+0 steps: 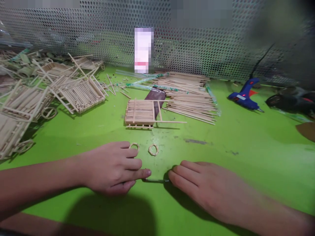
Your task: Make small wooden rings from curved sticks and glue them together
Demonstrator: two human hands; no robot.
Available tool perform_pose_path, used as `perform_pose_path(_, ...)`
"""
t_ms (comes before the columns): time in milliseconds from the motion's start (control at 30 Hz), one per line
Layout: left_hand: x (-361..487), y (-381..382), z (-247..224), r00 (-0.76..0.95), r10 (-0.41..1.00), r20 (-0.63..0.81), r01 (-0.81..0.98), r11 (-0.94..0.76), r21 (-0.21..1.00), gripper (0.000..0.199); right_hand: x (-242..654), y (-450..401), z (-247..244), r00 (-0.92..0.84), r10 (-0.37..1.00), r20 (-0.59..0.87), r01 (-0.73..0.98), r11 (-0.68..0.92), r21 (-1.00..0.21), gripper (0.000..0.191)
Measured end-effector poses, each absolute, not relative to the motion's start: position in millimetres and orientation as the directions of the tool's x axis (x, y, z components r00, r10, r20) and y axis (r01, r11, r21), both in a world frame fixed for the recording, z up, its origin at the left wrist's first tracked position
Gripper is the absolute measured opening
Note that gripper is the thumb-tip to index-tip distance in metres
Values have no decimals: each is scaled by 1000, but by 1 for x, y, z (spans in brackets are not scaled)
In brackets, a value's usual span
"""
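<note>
My left hand [115, 168] lies low over the green table, its index finger stretched out to the end of a thin dark rod [156, 180]. Its other fingers are bent and spread a little, and its thumb is tucked below. At the rod's other end, my right hand [204, 183] has its fingers pressed together, with the thumb hidden. Just beyond the left fingers lies a small ring of short wooden pieces [134, 146], partly covered by them. Beside it rests a second small wooden ring [153, 149], fully visible.
A small cart-like frame of sticks [140, 111] leans on a dark brown block [159, 95]. Behind are loose sticks [192, 105] in plastic wrapping. Several similar stick carts [83, 95] crowd the left. A blue glue gun [246, 95] lies right, before a perforated metal screen [113, 42].
</note>
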State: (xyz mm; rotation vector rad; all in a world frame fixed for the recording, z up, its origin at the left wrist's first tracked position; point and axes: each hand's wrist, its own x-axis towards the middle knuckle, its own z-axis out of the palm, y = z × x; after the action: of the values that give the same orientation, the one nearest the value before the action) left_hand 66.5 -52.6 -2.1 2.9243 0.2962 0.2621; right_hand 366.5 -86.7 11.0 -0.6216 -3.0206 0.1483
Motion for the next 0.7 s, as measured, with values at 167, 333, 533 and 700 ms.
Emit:
perform_pose_path(167,68,-53,-5,949,226,221,181,-962,206,35,365,-87,12,-918,397,20,394,915,-88,27)
perform_pose_path(333,68,-57,-9,916,252,310,184,-955,234,34,365,-86,11,-921,389,17,387,919,-73,26)
perform_pose_path(533,60,-58,-5,938,223,264,148,-949,277,47,365,-87,11,-914,405,16,404,913,-59,25)
perform_pose_path(700,56,-62,-6,947,243,211,168,-932,320,47,364,-90,11,-911,411,20,410,911,-55,24)
